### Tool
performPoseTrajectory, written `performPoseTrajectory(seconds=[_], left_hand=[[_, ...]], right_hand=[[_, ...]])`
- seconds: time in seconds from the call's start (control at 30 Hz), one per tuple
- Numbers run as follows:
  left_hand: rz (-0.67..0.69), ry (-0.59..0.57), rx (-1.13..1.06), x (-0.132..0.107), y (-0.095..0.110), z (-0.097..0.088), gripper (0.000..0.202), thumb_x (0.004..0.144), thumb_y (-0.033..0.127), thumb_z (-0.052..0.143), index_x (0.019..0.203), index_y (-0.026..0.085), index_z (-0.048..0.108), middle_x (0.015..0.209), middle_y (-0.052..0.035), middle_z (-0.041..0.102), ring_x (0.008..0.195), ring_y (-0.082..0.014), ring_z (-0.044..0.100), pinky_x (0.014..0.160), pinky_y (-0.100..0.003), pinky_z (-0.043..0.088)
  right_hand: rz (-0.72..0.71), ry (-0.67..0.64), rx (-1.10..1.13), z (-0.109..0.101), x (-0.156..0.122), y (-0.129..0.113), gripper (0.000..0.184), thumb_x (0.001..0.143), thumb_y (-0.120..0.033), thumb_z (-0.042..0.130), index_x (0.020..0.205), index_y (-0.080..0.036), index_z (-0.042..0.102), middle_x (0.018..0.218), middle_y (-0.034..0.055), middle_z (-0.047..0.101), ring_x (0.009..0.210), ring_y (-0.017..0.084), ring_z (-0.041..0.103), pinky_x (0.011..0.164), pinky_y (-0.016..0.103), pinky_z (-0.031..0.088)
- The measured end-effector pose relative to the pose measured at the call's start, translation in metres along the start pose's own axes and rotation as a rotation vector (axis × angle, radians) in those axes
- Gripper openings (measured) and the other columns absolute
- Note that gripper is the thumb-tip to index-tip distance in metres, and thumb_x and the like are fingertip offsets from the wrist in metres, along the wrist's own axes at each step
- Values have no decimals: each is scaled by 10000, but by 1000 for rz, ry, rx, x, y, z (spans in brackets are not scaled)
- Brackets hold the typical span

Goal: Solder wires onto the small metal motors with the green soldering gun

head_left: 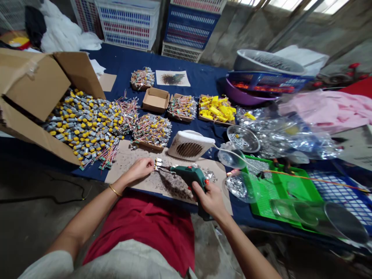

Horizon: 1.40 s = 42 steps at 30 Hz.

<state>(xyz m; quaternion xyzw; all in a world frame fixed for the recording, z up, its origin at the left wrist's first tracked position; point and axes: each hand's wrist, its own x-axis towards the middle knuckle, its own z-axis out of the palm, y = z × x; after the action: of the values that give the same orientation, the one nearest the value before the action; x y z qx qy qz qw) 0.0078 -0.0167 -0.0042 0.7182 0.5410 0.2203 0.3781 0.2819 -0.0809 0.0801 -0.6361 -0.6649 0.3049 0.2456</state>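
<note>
A green pistol-grip soldering iron point(189, 179) is clenched in the right hand point(209, 201), its tip brought to a small silver metal part point(158, 164). That part is pinched by the left hand point(140, 169) above a speckled brown cardboard sheet point(136, 153).

A glossy green plastic soldering gun point(189, 175) is gleaming above a rough, matt brown cardboard sheet point(124, 155), while a soft, matt navy cloth point(200, 77) is spreading beneath them.
</note>
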Motion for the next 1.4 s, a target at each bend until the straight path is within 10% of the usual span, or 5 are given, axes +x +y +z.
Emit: performPoseTrajectory(seconds=[0.93, 1.17, 1.4], left_hand=[[3, -21, 47, 1, 5, -4, 159, 772, 180, 478, 766, 152, 635, 694, -12, 625, 632, -127, 526, 603, -222, 354], [-5, -41, 51, 2, 3, -3, 147, 752, 184, 495, 761, 157, 640, 702, -16, 633, 653, -142, 540, 617, -230, 368], [15, -38, 42, 2, 3, -5, 159, 760, 177, 488, 764, 151, 645, 695, -12, 632, 644, -134, 535, 619, -223, 379]], right_hand=[[-379, -60, -181, -9, 21, -19, 428, 901, -494, 468, 575, -221, 426, 502, -19, 489, 508, 131, 464, 535, 256, 347], [-228, -159, -162, -13, 27, -24, 471, 876, -568, 469, 574, -208, 510, 472, -12, 513, 482, 135, 476, 480, 245, 332], [-58, 20, -31, -24, -3, -18, 488, 837, -579, 511, 525, -204, 516, 446, 8, 555, 427, 138, 510, 445, 248, 370]])
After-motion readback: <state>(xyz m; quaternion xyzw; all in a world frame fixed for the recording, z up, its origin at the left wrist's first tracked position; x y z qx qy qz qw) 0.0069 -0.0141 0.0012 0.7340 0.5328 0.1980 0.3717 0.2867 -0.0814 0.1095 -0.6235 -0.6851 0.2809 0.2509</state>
